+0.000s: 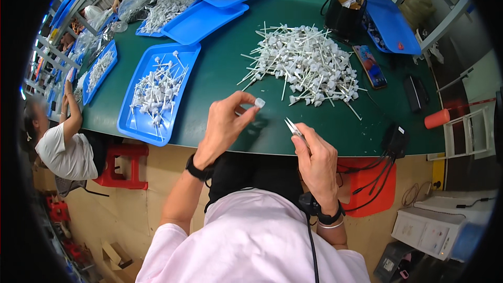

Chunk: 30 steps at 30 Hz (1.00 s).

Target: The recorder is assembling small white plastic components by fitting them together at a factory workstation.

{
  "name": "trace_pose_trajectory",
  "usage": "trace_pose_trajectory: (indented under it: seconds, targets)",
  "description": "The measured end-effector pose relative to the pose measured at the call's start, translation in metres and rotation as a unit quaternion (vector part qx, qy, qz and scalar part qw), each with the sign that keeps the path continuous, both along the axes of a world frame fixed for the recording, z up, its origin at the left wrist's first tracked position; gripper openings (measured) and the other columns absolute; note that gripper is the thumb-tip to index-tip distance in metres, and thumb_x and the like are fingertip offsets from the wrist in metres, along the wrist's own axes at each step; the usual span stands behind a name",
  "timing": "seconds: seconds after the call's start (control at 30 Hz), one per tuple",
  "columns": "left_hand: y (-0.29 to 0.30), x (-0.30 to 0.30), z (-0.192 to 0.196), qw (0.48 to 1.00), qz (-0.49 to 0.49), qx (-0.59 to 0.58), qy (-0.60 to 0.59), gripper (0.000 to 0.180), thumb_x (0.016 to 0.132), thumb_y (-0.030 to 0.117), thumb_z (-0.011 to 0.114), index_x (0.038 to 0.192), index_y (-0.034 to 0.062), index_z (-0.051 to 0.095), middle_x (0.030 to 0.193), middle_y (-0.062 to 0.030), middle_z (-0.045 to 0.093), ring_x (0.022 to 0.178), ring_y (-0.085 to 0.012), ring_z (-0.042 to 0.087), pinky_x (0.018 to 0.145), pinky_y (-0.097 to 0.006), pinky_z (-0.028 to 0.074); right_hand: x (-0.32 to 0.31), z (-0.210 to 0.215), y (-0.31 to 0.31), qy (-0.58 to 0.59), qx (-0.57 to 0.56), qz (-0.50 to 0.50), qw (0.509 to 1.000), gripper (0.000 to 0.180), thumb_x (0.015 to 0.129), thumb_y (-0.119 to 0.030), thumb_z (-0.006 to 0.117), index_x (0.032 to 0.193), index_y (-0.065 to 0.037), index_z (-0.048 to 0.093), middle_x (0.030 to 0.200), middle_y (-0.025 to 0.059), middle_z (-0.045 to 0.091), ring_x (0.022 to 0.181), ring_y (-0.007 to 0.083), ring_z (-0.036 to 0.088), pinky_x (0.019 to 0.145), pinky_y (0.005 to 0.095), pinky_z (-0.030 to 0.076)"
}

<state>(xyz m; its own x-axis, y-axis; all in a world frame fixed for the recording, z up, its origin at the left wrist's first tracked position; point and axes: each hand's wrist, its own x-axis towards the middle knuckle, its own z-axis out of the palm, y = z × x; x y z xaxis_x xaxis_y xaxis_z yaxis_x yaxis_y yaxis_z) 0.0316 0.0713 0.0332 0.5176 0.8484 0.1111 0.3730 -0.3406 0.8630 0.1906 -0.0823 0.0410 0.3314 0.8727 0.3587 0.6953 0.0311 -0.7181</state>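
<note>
Between my left hand's (pixel 228 119) thumb and index finger is a small white plastic piece (pixel 260 102), pinched just above the green table. My right hand (pixel 317 158) is wrapped round a small two-pronged metal tool (pixel 292 126); its pointed tips are slightly apart and face the white piece without touching it. Most of the tool is hidden in my palm. Beyond my hands lies a large pile of white plastic parts with thin stems (pixel 309 65). A blue tray (pixel 124 118) to the left of my left hand holds more such parts.
Two blue trays (pixel 209 23) lie farther back, near clear plastic bags (pixel 137 6). A phone (pixel 370 67), a black bag (pixel 344 10) and another blue tray (pixel 390 23) are at the right. Black cables (pixel 385 160) hang off the near edge. Another person (pixel 65 147) sits at the far left.
</note>
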Motion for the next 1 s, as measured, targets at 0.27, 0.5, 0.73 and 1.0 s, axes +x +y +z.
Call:
trace_pose_trajectory:
  seconds: [0.27,0.5,0.73,1.0]
  targets:
    - [-0.045,-0.034,-0.030,0.967,0.055,-0.129,-0.212,0.025,0.087,0.001,0.072,0.111,-0.0017,0.067,0.088,-0.0058,0.073,0.073,-0.0102,0.069,0.064,-0.021,0.054,-0.040,0.016,0.016,-0.069,0.021,0.061,0.996,0.027,0.090,-0.013,0.067,0.116,-0.008,0.059,0.077,0.0105,0.061,0.063,0.0309,0.063,0.053,0.0410,0.048]
    - [-0.055,-0.034,-0.036,0.951,0.060,-0.129,-0.274,0.013,0.087,-0.005,0.070,0.098,-0.0042,0.065,0.087,-0.0081,0.072,0.078,-0.0117,0.071,0.068,-0.022,0.055,-0.055,0.015,0.013,-0.129,-0.038,0.051,0.990,0.027,0.090,-0.012,0.067,0.116,-0.009,0.065,0.071,0.0094,0.056,0.057,0.0288,0.058,0.051,0.0393,0.044]
    - [-0.062,-0.038,-0.031,0.938,0.036,-0.188,-0.290,0.021,0.088,-0.003,0.070,0.109,-0.0045,0.065,0.095,-0.0084,0.073,0.088,-0.0117,0.069,0.075,-0.022,0.055,-0.054,0.015,0.012,-0.181,-0.038,0.039,0.982,0.027,0.090,-0.014,0.066,0.117,-0.011,0.065,0.070,0.0088,0.054,0.056,0.0274,0.059,0.050,0.0390,0.044]
    - [-0.064,-0.039,-0.034,0.919,0.032,-0.233,-0.318,0.023,0.090,-0.001,0.069,0.112,-0.0051,0.065,0.101,-0.0113,0.072,0.091,-0.0122,0.068,0.077,-0.021,0.054,-0.058,0.017,0.009,-0.182,-0.053,0.036,0.981,0.024,0.092,-0.016,0.064,0.116,-0.009,0.063,0.072,0.0080,0.056,0.058,0.0257,0.063,0.051,0.0379,0.049]
